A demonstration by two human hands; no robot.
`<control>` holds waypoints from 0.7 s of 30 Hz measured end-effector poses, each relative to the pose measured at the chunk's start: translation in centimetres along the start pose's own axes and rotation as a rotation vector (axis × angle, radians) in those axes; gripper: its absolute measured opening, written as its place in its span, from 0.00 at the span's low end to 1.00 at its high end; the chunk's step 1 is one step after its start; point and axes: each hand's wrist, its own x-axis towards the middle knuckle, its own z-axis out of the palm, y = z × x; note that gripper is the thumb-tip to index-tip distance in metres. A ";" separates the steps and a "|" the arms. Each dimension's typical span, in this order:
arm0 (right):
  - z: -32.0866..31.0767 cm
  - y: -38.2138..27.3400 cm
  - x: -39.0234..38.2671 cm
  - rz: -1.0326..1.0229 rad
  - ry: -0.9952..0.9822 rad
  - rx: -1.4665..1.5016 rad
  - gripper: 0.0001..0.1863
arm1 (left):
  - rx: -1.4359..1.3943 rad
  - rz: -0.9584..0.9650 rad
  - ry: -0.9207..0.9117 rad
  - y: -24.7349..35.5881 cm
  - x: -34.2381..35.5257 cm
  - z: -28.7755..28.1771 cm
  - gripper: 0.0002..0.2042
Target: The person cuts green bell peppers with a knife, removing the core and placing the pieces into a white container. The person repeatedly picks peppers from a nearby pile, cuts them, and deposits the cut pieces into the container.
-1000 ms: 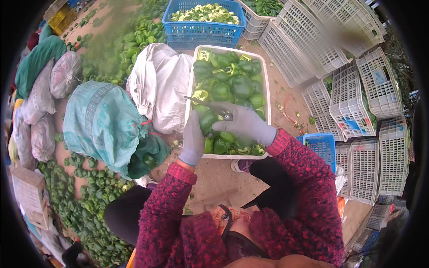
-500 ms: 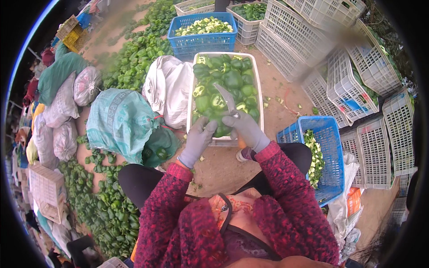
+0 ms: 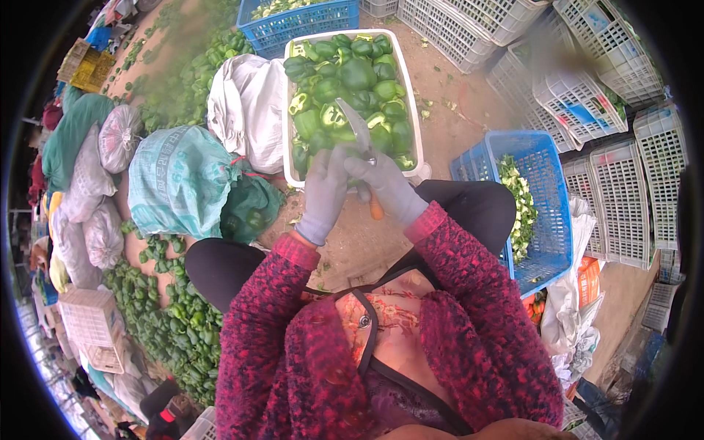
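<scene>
My right hand (image 3: 381,183), in a pale grey glove, grips a knife (image 3: 358,125) by its orange handle, blade pointing up and slightly left. Beside it, almost touching, my gloved left hand (image 3: 326,191) has its fingers curled; whatever they hold is hidden. Both hands are at the near edge of a white tray (image 3: 409,81) heaped with green peppers (image 3: 357,73), some cut open to show pale insides. A blue crate (image 3: 550,198) with chopped pale-green pieces (image 3: 517,213) stands by my right knee.
Left are white (image 3: 257,117) and teal (image 3: 172,183) sacks, more bundles and loose peppers (image 3: 180,330) on the floor. Another blue crate (image 3: 293,29) is beyond the tray. Stacked pale plastic crates (image 3: 616,191) line the right. My bent legs flank the bare floor (image 3: 345,235) before me.
The knife has turned from pointing left to pointing upward. A green pepper earlier visible between my hands is hidden now, and my hands are closer together. The right-hand blue crate shows more as the view shifts.
</scene>
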 end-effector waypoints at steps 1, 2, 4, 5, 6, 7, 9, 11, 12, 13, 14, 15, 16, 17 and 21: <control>-0.4 -0.1 0.1 0.029 -0.011 0.020 0.31 | -0.014 -0.016 -0.025 -0.6 0.3 0.1 0.09; -0.8 0.0 0.3 0.058 -0.021 0.040 0.29 | 0.290 0.211 -0.020 -1.1 0.7 0.0 0.09; -1.5 0.5 1.1 0.079 -0.070 0.118 0.26 | 0.658 0.482 -0.032 -2.2 1.5 -0.3 0.09; -1.9 1.0 1.6 0.097 -0.084 0.158 0.24 | 0.718 0.525 -0.042 -2.8 1.8 -0.5 0.09; -2.2 1.6 2.0 0.123 -0.080 0.202 0.24 | 0.723 0.542 -0.039 -3.4 2.3 -0.6 0.09; -2.5 2.2 2.6 0.142 -0.080 0.242 0.23 | 0.662 0.491 -0.047 -3.9 2.6 -0.8 0.10; -2.6 3.3 3.6 0.194 -0.056 0.334 0.23 | 0.489 0.352 -0.038 -4.8 3.1 -0.8 0.11; -2.9 3.8 4.0 0.212 -0.034 0.375 0.25 | 0.343 0.247 -0.046 -5.5 3.3 -0.7 0.12; -3.0 3.6 4.1 0.208 -0.034 0.368 0.26 | 0.288 0.206 -0.054 -5.6 3.3 -0.7 0.12; -3.1 3.3 3.9 0.207 -0.038 0.361 0.27 | 0.245 0.172 -0.062 -5.5 3.3 -0.9 0.13; -3.2 2.8 3.6 0.178 -0.087 0.223 0.29 | 0.226 0.147 -0.087 -5.3 3.3 -1.1 0.14; -3.6 1.9 3.4 0.139 -0.138 0.078 0.30 | 0.220 0.114 -0.126 -4.8 3.2 -1.4 0.14; -3.9 1.1 3.0 0.102 -0.189 -0.064 0.31 | 0.247 0.063 -0.193 -4.3 3.0 -1.8 0.15; -3.9 0.4 2.5 0.090 -0.156 -0.146 0.32 | 0.275 0.018 -0.274 -3.6 2.8 -2.5 0.16; -3.7 -1.3 0.6 0.047 -0.102 -0.315 0.34 | 0.368 -0.007 -0.538 -1.3 1.9 -3.7 0.21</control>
